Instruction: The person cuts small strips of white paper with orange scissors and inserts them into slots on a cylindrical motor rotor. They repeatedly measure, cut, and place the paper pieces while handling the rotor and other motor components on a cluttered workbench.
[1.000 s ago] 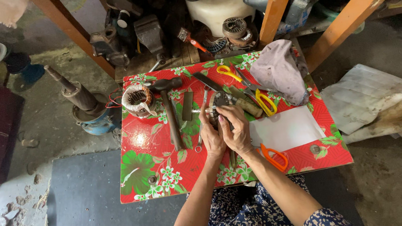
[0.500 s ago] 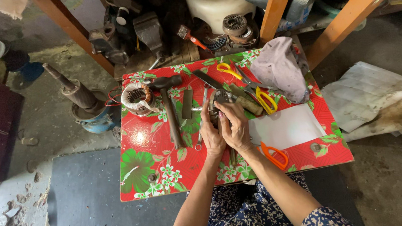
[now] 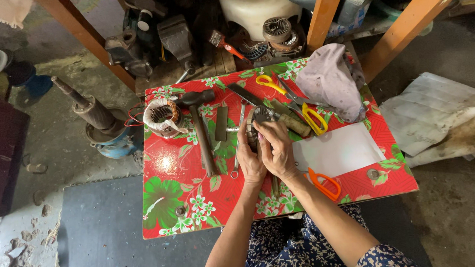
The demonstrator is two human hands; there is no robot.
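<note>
Red oilcloth with green flowers covered the bench (image 3: 165, 211), filling the frame's middle. I judged I was mid-handling: my left hand (image 3: 249, 159) and right hand (image 3: 276, 147) both clasped one small metal motor part (image 3: 254, 120) at centre; the next move wanted a steady grip. I counted one white sheet (image 3: 336, 153), one grey cloth (image 3: 328, 79), one hammer (image 3: 199, 128), one copper-wound stator (image 3: 161, 116), two yellow-handled scissors (image 3: 308, 114).

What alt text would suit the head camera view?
Two hands, left hand and right hand, hold a small metal part over a red floral table strewn with a hammer, scissors and a wound coil.
</note>
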